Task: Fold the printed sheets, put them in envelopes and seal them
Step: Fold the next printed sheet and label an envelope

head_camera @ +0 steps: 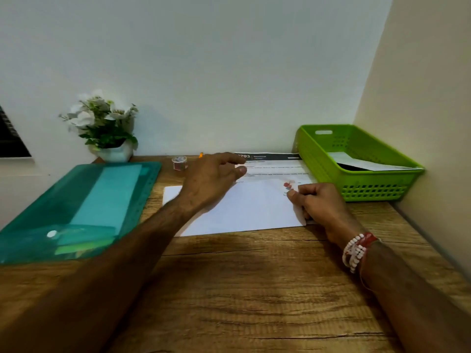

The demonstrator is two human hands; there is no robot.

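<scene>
The sheet (249, 210) lies on the desk (254, 289), its near part folded over the print. The right hand (318, 202) pinches its right edge; the left hand (211, 179), loose and holding nothing, should square the edges before pressing the crease

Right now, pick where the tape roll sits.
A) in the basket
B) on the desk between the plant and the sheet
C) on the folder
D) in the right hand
B: the tape roll stands on the desk, right of the plant and left of the sheet, clear of the basket and the folder.
</scene>
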